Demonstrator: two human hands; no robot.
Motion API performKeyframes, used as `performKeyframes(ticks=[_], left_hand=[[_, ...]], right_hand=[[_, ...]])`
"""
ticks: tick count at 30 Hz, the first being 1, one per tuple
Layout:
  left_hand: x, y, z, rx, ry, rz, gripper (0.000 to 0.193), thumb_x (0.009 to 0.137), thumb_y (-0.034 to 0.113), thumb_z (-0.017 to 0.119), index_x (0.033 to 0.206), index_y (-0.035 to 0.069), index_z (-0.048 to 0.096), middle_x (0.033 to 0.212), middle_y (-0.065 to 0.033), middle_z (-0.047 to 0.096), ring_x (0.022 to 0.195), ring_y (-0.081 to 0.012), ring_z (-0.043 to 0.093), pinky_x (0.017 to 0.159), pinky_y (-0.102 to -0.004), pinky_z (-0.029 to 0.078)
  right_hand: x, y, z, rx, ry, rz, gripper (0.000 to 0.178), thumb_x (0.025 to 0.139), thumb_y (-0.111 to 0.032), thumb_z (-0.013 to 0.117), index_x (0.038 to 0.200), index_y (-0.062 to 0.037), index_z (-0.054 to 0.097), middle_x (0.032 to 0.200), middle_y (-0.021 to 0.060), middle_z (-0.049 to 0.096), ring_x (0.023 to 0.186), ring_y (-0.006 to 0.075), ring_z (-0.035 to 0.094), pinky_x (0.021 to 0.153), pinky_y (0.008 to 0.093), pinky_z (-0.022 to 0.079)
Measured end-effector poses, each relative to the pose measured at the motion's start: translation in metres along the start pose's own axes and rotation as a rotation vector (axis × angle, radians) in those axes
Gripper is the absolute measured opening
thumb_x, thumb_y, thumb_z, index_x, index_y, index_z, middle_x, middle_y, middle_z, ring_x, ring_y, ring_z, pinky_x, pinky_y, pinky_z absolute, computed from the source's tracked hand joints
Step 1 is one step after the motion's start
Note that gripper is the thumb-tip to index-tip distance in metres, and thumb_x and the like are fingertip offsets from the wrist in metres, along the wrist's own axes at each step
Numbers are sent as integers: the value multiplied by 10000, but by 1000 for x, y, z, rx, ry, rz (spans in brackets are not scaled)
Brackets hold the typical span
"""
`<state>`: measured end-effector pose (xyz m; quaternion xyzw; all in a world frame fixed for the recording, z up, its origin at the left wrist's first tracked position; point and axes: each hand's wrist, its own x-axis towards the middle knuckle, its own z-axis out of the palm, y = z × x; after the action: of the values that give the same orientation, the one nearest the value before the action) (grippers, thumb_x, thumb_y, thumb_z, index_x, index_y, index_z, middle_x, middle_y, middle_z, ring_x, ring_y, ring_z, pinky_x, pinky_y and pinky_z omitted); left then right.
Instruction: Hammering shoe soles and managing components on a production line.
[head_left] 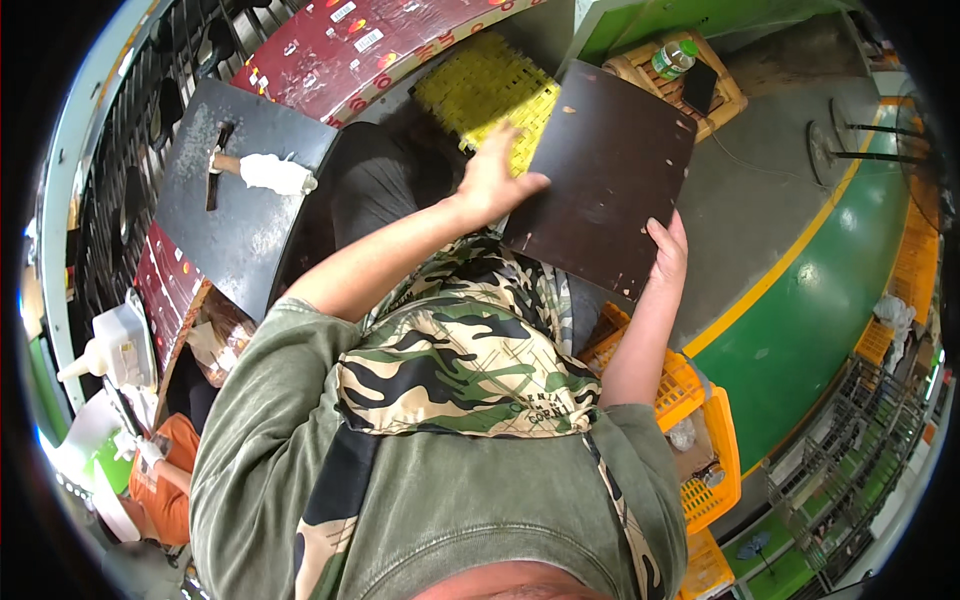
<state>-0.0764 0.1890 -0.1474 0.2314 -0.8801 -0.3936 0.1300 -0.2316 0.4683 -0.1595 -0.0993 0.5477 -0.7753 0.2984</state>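
A dark brown rectangular board (605,170), with small chipped pale spots, is tilted in front of me over my lap. My right hand (668,248) grips its lower right edge, the thumb on the near face and the fingers partly hidden behind. At the board's left edge is my left hand (495,178), fingers stretched and thumb reaching over the surface; whether it touches cannot be told. Beyond that hand lies a yellow woven mat (475,85). To my left, a hammer (262,172) with a white-wrapped handle rests on a dark sheet-topped work surface (240,235).
A bamboo stool (735,105) at the far right bears a green-capped bottle (674,60) and a black phone (700,88). Orange crates (722,450) stand by my right side. A white jug (125,345) and a co-worker's orange-clothed body (165,470) are at the lower left.
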Motion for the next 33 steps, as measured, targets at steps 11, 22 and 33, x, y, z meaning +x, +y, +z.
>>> performKeyframes(ticks=[11, 22, 33], left_hand=[[13, -123, 46, -1182, -74, -905, 148, 922, 171, 685, 987, 62, 609, 979, -37, 652, 879, -191, 627, 789, -395, 527], [44, -138, 25, -477, -470, -1000, 430, 898, 382, 700, 1005, -23, 601, 867, -153, 676, 704, -274, 697, 610, -384, 579], [52, -141, 29, -633, -358, -992, 483, 918, 416, 675, 1031, -42, 569, 836, -145, 657, 721, -292, 699, 605, -401, 587]], right_hand=[[200, 49, 60, -596, -445, 251, 484, 803, -99, 717, 1256, 8, 585, 1106, 114, 671, 985, 191, 633, 866, 323, 499], [182, 124, 55, -1189, 444, -87, 526, 785, -209, 742, 1275, -87, 594, 1216, 203, 628, 1151, 379, 581, 979, 438, 472], [138, 174, 71, -721, 434, 141, 716, 938, -345, 597, 1435, 66, 287, 1269, 323, 568, 1174, 452, 562, 1013, 463, 437]])
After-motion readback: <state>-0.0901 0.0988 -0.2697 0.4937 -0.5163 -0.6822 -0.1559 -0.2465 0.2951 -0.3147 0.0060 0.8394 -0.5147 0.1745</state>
